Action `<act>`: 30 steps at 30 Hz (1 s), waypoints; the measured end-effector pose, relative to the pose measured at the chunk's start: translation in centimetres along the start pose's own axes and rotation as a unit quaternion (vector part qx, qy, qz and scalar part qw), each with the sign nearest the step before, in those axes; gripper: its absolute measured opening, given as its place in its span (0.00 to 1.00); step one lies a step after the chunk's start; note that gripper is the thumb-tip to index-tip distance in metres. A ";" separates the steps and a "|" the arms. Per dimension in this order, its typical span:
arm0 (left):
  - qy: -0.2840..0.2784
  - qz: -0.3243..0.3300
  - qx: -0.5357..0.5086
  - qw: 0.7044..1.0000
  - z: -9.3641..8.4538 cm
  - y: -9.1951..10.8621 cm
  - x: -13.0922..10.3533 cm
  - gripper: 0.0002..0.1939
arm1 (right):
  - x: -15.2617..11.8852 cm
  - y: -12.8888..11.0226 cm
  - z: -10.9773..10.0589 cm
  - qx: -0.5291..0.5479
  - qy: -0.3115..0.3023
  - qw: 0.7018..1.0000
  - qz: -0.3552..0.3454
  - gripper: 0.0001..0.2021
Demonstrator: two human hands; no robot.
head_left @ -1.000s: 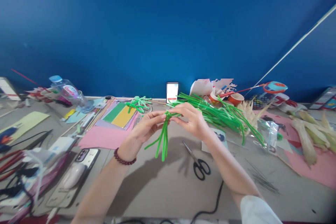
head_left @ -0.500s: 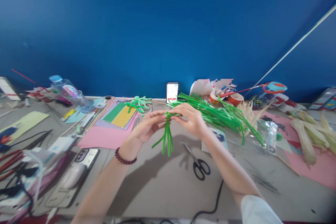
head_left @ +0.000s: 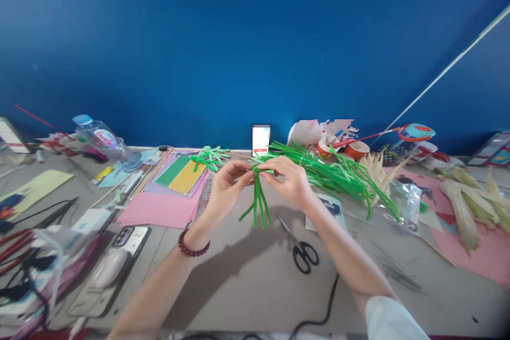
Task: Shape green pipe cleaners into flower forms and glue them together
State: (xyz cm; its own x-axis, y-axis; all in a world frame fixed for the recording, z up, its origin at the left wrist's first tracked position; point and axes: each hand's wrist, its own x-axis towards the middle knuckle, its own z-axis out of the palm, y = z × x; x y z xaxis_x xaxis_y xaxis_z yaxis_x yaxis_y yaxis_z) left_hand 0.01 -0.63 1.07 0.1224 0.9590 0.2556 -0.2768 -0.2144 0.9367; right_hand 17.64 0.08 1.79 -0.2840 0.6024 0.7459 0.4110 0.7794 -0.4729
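Note:
A small bunch of green pipe cleaners (head_left: 259, 202) hangs between my hands, gathered at the top with its loose ends fanning downward. My left hand (head_left: 229, 183), with a dark red bead bracelet (head_left: 194, 244) at the wrist, pinches the gathered top from the left. From the right, the thumb and fingers of my right hand (head_left: 290, 179) close on the same top. Below and to the right, scissors (head_left: 300, 247) with black handles lie on the table. Behind my right hand is a large pile of green pipe cleaners (head_left: 334, 172).
A phone (head_left: 261, 141) stands against the blue wall. Pink paper (head_left: 159, 210) and coloured sheets lie on the left, near a phone with a white mouse (head_left: 111, 268) on it. A plastic bottle (head_left: 101, 135) leans at back left. Corn husks (head_left: 464, 207) lie right; a black cable (head_left: 329, 303) crosses the front.
My left hand has turned and its thumb now presses near the top of the bunch. The hanging ends have swung slightly right and up.

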 end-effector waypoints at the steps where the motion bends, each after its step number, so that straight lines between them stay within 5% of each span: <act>1: -0.003 0.009 0.010 1.000 0.0 -0.1 0.0 0.10 | 0.0 0.0 0.0 0.001 0.001 1.000 0.001 0.08; 7: -0.020 0.059 0.048 0.997 0.0 -0.5 -0.2 0.12 | 0.1 -0.1 -0.2 0.005 0.006 1.000 0.013 0.08; 30: 0.034 0.078 0.112 0.990 0.3 -0.4 -0.7 0.08 | 0.2 -0.7 -0.3 0.033 0.004 0.998 0.051 0.05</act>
State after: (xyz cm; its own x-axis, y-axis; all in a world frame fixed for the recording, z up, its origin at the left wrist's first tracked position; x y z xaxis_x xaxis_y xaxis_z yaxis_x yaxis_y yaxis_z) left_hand 0.34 -1.29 0.58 0.0276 0.9199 0.3911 -0.0688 -0.3885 0.9189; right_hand 17.53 -0.37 2.38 -0.2361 0.6778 0.6963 0.3787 0.7241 -0.5764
